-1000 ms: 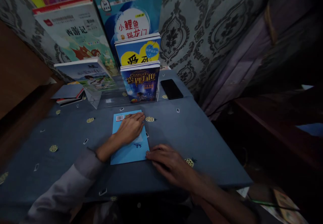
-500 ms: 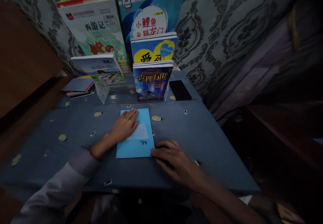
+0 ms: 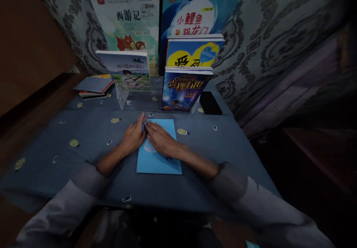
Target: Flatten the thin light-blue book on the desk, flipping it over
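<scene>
A light blue book (image 3: 158, 166) lies closed and flat on the table, with a pale block of small print on its cover. My left hand (image 3: 134, 134) rests along the book's upper left edge, its fingers stretched out and pointing away from me. Across the upper part of the cover lies my right hand (image 3: 163, 140), flat, its fingertips close beside the left hand's fingers. It hides much of the printed block. Neither hand grips the book.
Behind the book, a clear acrylic stand (image 3: 139, 102) holds a landscape-covered book (image 3: 131, 73) and a dark blue book (image 3: 184, 91). Taller books stand behind. A black phone (image 3: 211, 103) lies right, a small book stack (image 3: 95, 86) left. Patterned cloth (image 3: 92, 136) covers the table.
My right hand has gone from the book's lower right corner up and left onto its cover. My left hand has shifted from the cover toward its left edge. The view has turned slightly left.
</scene>
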{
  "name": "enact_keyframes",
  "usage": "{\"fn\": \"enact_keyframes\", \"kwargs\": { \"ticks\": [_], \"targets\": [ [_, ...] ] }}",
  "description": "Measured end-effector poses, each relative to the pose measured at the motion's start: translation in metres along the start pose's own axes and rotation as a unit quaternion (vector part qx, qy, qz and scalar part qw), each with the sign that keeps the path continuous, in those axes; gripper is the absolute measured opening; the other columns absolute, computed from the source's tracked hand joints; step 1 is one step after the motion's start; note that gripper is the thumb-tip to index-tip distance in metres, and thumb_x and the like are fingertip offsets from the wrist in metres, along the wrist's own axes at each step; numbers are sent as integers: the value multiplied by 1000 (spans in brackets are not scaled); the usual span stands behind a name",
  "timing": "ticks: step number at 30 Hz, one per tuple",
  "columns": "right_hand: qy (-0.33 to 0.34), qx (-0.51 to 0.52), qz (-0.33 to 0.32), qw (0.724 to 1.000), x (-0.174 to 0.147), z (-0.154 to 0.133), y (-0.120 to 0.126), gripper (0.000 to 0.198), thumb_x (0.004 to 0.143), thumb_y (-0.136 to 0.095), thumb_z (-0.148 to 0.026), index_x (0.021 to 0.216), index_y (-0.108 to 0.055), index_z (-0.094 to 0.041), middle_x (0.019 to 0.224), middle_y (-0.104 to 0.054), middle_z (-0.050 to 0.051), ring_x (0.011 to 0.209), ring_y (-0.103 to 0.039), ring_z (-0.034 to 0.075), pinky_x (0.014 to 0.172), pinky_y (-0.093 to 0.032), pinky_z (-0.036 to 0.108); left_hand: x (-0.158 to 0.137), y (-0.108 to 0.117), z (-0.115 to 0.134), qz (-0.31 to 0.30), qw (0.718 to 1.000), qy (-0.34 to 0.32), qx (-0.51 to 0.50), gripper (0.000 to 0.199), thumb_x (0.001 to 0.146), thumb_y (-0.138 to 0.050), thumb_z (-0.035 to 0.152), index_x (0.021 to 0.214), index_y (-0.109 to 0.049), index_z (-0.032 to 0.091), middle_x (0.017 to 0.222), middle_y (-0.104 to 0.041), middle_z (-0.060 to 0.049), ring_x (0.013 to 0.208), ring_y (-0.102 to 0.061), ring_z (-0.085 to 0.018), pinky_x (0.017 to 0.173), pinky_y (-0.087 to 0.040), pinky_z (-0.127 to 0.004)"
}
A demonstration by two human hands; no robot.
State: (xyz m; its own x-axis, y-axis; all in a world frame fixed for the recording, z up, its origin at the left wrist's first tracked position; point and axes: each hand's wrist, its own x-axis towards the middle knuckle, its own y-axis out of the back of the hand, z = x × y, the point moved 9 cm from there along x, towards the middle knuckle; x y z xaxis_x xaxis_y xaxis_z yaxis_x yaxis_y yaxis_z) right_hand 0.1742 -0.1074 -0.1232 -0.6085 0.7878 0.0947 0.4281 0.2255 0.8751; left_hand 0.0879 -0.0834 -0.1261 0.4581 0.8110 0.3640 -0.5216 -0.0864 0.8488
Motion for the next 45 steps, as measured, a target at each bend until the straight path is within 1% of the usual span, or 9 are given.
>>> {"fn": "enact_keyframes", "kwargs": {
  "ticks": [4, 8, 11, 16, 22, 30, 37, 40, 45],
  "targets": [
    [-36, -18, 29, 999, 2, 33, 5, 54, 102, -36, -25, 149, -44, 0, 159, -39, 26, 153, -29, 32, 126, -26, 53, -1, -1, 1, 8, 1000, -6, -2, 66, 100, -43, 24, 159, -15, 14, 143, -60, -19, 129, -62, -28, 105, -51, -48],
    [-52, -17, 73, 996, -26, 70, 18, 55, 104, -33, -32, 154, -40, -11, 162, -37, 19, 153, -29, 31, 124, -27, 61, -1, -2, 1, 8, 1000, -9, 4, 67, 100, -43, 23, 160, -15, 14, 142, -61, -18, 128, -62, -29, 104, -51, -50],
    [-54, -4, 80, 995, -42, 83, 23, 56, 105, -31, -37, 156, -39, -15, 163, -36, 15, 154, -28, 30, 125, -25, 60, -1, -2, 1, 6, 1000, -10, 10, 65, 101, -42, 26, 159, -17, 14, 142, -61, -19, 127, -62, -30, 103, -51, -50],
    [-59, 17, 75, 995, -46, 85, 25, 57, 105, -31, -39, 155, -40, -13, 164, -35, 16, 154, -26, 31, 125, -24, 60, -1, -2, 1, 2, 1000, -10, 21, 59, 100, -42, 25, 156, -25, 14, 142, -61, -18, 125, -63, -29, 104, -51, -49],
    [-51, 25, 79, 995, -47, 85, 26, 56, 105, -33, -41, 155, -41, -17, 164, -36, 14, 155, -26, 30, 125, -25, 60, 0, -3, -1, -7, 999, 2, 47, 53, 98, -44, 25, 150, -37, 12, 139, -63, -18, 125, -63, -29, 105, -50, -48],
    [-47, 40, 99, 993, -48, 87, 28, 55, 104, -35, -39, 152, -46, -15, 162, -39, 15, 154, -29, 29, 125, -27, 58, 2, -1, 4, -38, 995, 8, 92, 51, 98, -42, 23, 147, -43, 11, 144, -59, -19, 129, -60, -31, 108, -49, -51],
    [-55, 114, 112, 986, -49, 101, 32, 54, 104, -36, -43, 154, -42, -23, 159, -45, 10, 150, -37, 29, 123, -30, 58, 5, 1, 14, -55, 992, -32, 111, 49, 100, -37, 23, 148, -42, 10, 141, -62, -18, 132, -59, -28, 115, -43, -52],
    [-71, 153, 119, 978, -50, 106, 35, 55, 104, -35, -47, 153, -42, -22, 157, -48, 11, 145, -45, 28, 119, -36, 55, 8, -2, 16, -74, 991, -47, 105, 49, 102, -36, 26, 148, -42, 12, 145, -59, -16, 137, -55, -27, 117, -41, -53],
    [-71, 236, 156, 957, -49, 113, 43, 56, 103, -37, -53, 150, -47, -23, 155, -51, 9, 143, -48, 26, 120, -37, 50, 14, -13, 25, -117, 985, -90, 92, 47, 105, -35, 33, 147, -44, 15, 152, -54, -13, 144, -47, -25, 122, -35, -51]
  ]
}}
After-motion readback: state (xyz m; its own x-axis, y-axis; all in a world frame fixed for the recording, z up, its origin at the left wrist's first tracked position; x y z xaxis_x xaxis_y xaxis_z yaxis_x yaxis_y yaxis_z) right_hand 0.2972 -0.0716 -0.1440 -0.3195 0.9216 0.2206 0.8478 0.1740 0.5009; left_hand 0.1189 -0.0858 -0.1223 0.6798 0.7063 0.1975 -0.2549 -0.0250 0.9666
